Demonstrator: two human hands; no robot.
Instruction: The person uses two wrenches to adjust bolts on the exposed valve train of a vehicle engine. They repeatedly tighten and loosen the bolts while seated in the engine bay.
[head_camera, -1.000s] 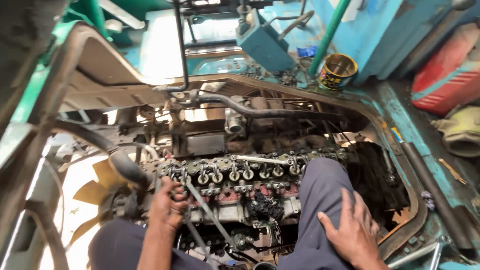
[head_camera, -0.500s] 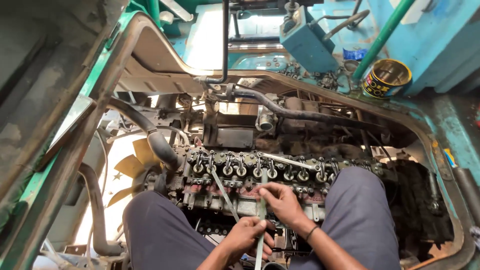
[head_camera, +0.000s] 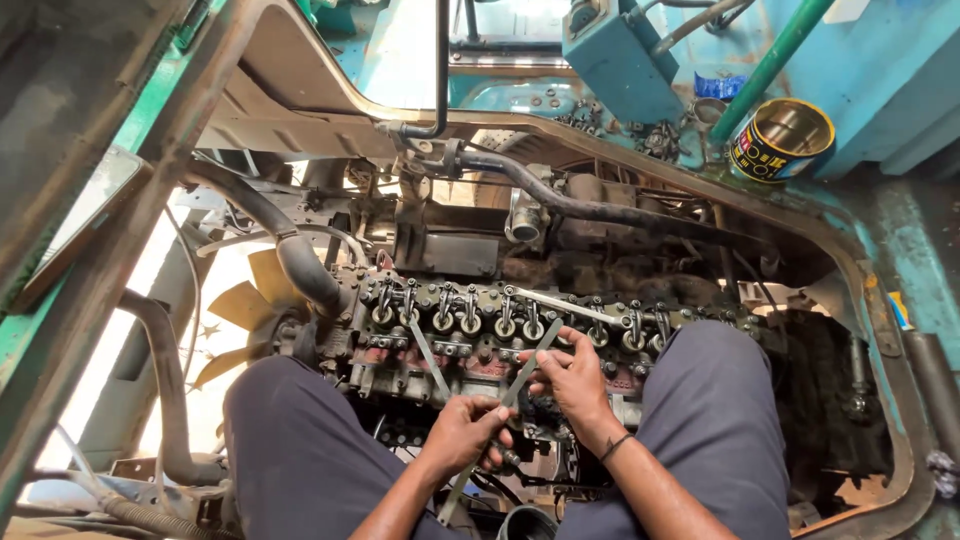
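Sitting over the greasy engine's exposed rocker row (head_camera: 500, 315), left hand (head_camera: 462, 432) and right hand (head_camera: 575, 385) both pinching thin flat metal feeler strips (head_camera: 520, 375) fanned toward twelve o'clock, open yellow tin (head_camera: 782, 138) at two o'clock.

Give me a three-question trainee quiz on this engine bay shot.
1. True or false: both hands hold thin metal blades fanned out over the engine.
2. Where is the open tin? A) in the top right corner, beside the green pipe; B) on the person's left knee; C) on the fan.
3. Fill in: the yellow fan sits to the ____ of the rocker row in the picture.

Key:
1. True: the left hand and right hand grip the blades between them.
2. A: the tin stands by the pipe.
3. Left: see the fan.
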